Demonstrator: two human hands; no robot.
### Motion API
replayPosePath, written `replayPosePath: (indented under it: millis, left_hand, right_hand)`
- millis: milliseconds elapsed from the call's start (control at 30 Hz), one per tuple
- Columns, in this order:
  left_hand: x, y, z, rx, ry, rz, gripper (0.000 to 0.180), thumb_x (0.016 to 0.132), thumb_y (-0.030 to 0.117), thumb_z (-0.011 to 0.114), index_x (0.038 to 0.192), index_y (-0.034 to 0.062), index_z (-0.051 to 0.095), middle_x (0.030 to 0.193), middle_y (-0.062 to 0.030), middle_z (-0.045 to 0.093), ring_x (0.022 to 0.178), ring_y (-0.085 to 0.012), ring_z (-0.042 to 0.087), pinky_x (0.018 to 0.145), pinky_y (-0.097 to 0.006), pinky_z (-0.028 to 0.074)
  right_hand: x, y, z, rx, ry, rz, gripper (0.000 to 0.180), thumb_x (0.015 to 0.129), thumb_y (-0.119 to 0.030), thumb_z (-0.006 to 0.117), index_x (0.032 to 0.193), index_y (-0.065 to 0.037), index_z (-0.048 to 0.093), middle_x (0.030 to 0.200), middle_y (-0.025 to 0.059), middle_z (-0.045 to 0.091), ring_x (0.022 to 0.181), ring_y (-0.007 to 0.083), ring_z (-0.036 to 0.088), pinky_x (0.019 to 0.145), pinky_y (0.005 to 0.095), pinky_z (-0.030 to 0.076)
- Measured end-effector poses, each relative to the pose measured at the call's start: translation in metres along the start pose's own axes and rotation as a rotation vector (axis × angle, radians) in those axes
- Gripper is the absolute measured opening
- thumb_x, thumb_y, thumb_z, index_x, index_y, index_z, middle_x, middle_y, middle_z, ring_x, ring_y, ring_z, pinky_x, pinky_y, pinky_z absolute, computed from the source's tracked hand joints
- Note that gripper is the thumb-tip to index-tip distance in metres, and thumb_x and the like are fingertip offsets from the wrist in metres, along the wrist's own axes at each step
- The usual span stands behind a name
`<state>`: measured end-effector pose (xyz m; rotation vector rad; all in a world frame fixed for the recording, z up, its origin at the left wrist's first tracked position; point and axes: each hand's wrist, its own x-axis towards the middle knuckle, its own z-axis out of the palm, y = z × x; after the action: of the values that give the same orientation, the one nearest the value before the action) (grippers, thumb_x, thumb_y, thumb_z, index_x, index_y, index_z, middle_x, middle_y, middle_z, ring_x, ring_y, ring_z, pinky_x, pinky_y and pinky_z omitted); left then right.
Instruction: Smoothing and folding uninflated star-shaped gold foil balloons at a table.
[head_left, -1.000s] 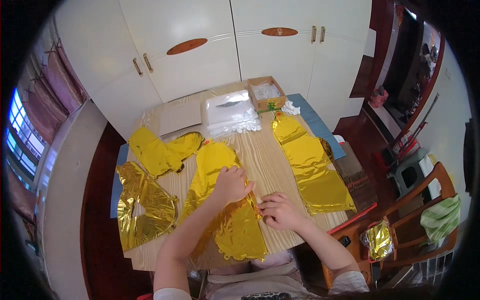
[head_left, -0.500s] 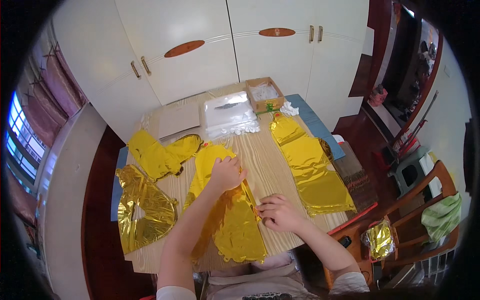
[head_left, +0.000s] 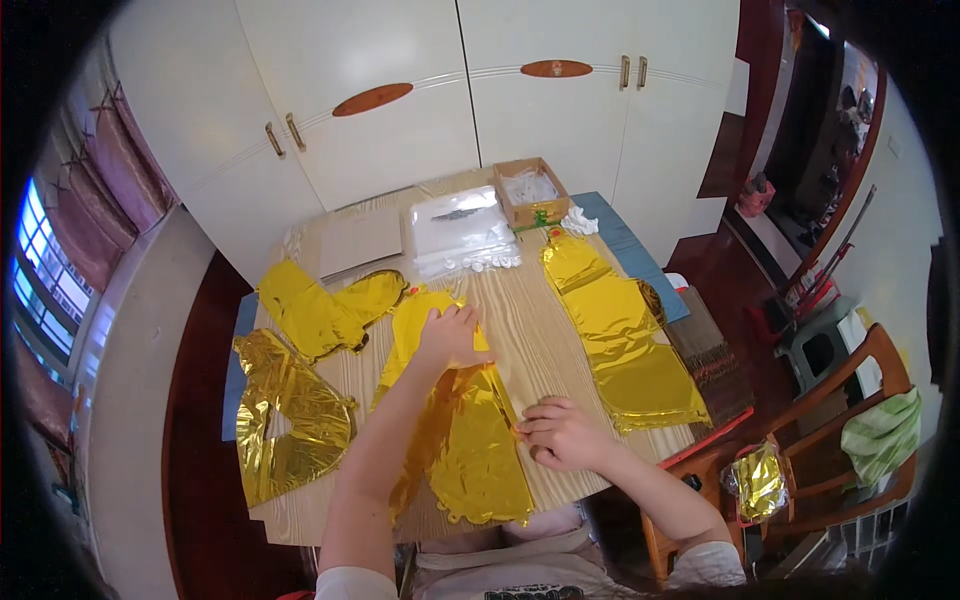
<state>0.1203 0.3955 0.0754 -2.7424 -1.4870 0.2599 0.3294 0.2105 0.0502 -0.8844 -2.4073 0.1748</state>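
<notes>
A flat gold foil balloon (head_left: 478, 455) lies in front of me on the wooden table, its right edge folded into a narrow strip. My left hand (head_left: 452, 338) is closed on its upper part, fingers bent and thumb by the folded edge. Lower down, my right hand (head_left: 562, 434) pinches that same edge at the balloon's right side. To the right rests another flat gold foil balloon (head_left: 620, 335). Two more foil pieces are on the left: a bent one (head_left: 315, 310) farther back and a crinkled, shinier one (head_left: 290, 420) nearer me.
Toward the back are a stack of clear plastic bags (head_left: 462, 228), a grey-brown board (head_left: 362, 245), a cardboard box (head_left: 522, 205) with white contents and crumpled white paper (head_left: 579, 220). A wooden chair (head_left: 870, 375) at right bears a packaged gold foil bundle (head_left: 762, 482). White cabinets (head_left: 385, 45) stand behind.
My right hand has shifted slightly down and right along the balloon's edge. My left hand has slid down a little, its thumb now lower against the fold.
</notes>
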Motion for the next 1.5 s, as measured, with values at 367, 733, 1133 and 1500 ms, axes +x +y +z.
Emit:
replayPosePath:
  millis: [367,733,1133,1500]
  left_hand:
    - [0.001,0.001,0.009,0.010,-0.024,-0.005,0.136,0.050,0.089,0.062,0.145,-0.0044,0.031,0.150,-0.0171,0.033,0.135,-0.0279,0.034,0.104,-0.045,0.030]
    - [0.005,0.002,0.014,-0.006,-0.037,-0.001,0.140,0.049,0.090,0.061,0.148,-0.0040,0.026,0.154,-0.0172,0.027,0.136,-0.0301,0.033,0.105,-0.046,0.029]
    - [0.004,0.001,0.016,-0.004,0.013,-0.002,0.139,0.049,0.091,0.060,0.145,-0.0047,0.031,0.152,-0.0178,0.030,0.134,-0.0312,0.035,0.106,-0.048,0.029]
    - [0.034,-0.018,0.022,-0.009,0.032,-0.101,0.120,0.062,0.080,0.065,0.148,0.0044,0.030,0.154,-0.0128,0.028,0.137,-0.0312,0.032,0.104,-0.051,0.031]
  right_hand:
    - [0.001,0.011,-0.007,0.167,-0.042,-0.023,0.019,0.072,-0.011,0.060,0.085,-0.007,0.072,0.099,0.0044,0.072,0.105,0.0225,0.062,0.100,0.0404,0.042]
    - [0.049,0.066,0.009,-0.118,-0.209,-0.151,0.041,0.079,-0.009,0.059,0.119,-0.013,0.067,0.120,-0.0008,0.066,0.121,0.0202,0.053,0.101,0.0397,0.039]
    - [0.013,0.036,-0.009,-0.063,-0.267,-0.267,0.035,0.075,-0.009,0.061,0.109,-0.012,0.073,0.120,-0.0019,0.067,0.123,0.0211,0.052,0.105,0.0429,0.037]
    - [0.005,0.025,-0.011,-0.054,-0.246,-0.206,0.035,0.076,-0.010,0.060,0.108,-0.013,0.073,0.118,-0.0025,0.068,0.119,0.0183,0.054,0.106,0.0418,0.038]
